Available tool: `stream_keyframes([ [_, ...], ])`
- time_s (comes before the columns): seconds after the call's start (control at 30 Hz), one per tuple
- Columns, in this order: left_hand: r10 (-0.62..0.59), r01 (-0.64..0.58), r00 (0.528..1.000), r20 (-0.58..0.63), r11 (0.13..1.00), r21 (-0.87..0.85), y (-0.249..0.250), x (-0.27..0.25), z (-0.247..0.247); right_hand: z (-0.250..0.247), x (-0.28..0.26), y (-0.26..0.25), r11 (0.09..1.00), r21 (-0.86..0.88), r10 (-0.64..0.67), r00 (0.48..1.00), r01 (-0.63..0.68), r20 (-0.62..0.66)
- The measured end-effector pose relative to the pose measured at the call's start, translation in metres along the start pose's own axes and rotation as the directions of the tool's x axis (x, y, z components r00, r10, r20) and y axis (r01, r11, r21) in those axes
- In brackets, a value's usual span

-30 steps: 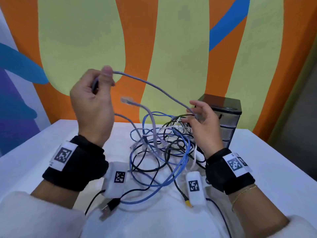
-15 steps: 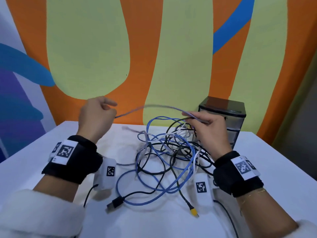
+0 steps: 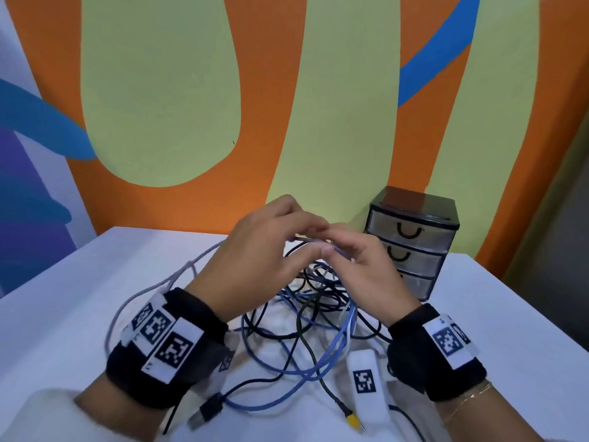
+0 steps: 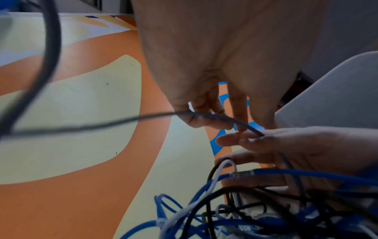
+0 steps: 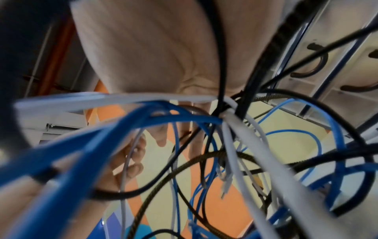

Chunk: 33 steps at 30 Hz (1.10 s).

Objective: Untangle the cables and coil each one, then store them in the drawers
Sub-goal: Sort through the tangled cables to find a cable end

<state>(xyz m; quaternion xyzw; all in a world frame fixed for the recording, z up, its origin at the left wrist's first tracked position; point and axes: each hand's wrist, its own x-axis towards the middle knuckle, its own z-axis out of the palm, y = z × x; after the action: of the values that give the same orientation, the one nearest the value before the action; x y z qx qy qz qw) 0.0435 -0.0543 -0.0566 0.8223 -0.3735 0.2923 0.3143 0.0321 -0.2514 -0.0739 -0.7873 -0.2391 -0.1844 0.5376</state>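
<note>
Grey cable [image 3: 165, 279]: pinched between thumb and fingers of left hand [image 3: 255, 250] and of right hand [image 3: 357, 266], hands meeting above the heap; slack looping out toward 9 o'clock across the white worktop [image 3: 63, 314]. Tangle of cables [image 3: 306, 317], blue, black and white: heaped at centre of worktop beneath both hands, with a black USB plug [image 3: 204, 414] at 7 o'clock and a yellow-tipped plug [image 3: 352, 421] at 5 o'clock. Drawer unit [image 3: 414, 240], black frame, three closed drawers: upright at 2 o'clock, against the painted wall.
</note>
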Motion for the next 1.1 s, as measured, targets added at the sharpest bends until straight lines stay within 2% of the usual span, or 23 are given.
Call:
stream_keyframes([
  [0.2, -0.012, 0.013, 1.0, -0.026, 0.999, 0.034, -0.005, -0.001, -0.002, 0.005, -0.002, -0.002, 0.992, 0.112, 0.049, 0.999, -0.05, 0.008],
  [0.3, -0.014, 0.014, 0.997, -0.072, 1.0, -0.001, -0.002, 0.0, -0.002, 0.002, -0.002, 0.001, 1.0, -0.007, 0.016, 0.998, -0.015, 0.063],
  [0.4, -0.033, 0.016, 0.981, -0.19, 0.996, -0.089, 0.0, 0.001, -0.005, -0.001, -0.001, 0.004, 0.991, -0.137, 0.02, 0.998, -0.011, 0.066],
  [0.53, -0.144, 0.059, 0.927, -0.345, 0.967, -0.247, -0.001, 0.004, -0.011, -0.004, -0.001, 0.012, 0.965, -0.258, 0.06, 0.995, -0.036, 0.083],
  [0.73, -0.215, 0.031, 0.848, -0.484, 0.933, -0.359, -0.005, 0.002, -0.015, -0.009, 0.0, 0.018, 0.966, -0.239, 0.117, 0.99, -0.096, 0.077],
  [0.87, -0.273, -0.038, 0.736, -0.619, 0.897, -0.441, -0.016, 0.006, -0.027, -0.011, 0.002, 0.022, 0.971, -0.213, 0.113, 0.994, -0.112, -0.01],
  [0.93, -0.301, -0.054, 0.697, -0.65, 0.883, -0.467, -0.019, 0.007, -0.032, -0.012, 0.002, 0.024, 0.968, -0.23, 0.097, 0.995, -0.103, -0.035],
  [1.03, -0.348, -0.033, 0.677, -0.649, 0.866, -0.498, -0.025, 0.006, -0.034, -0.013, 0.003, 0.026, 0.954, -0.284, 0.078, 0.995, -0.093, -0.065],
  [1.1, -0.364, 0.052, 0.695, -0.62, 0.886, -0.461, -0.031, 0.005, -0.035, -0.014, 0.003, 0.027, 0.951, -0.287, 0.093, 0.993, -0.112, -0.078],
])
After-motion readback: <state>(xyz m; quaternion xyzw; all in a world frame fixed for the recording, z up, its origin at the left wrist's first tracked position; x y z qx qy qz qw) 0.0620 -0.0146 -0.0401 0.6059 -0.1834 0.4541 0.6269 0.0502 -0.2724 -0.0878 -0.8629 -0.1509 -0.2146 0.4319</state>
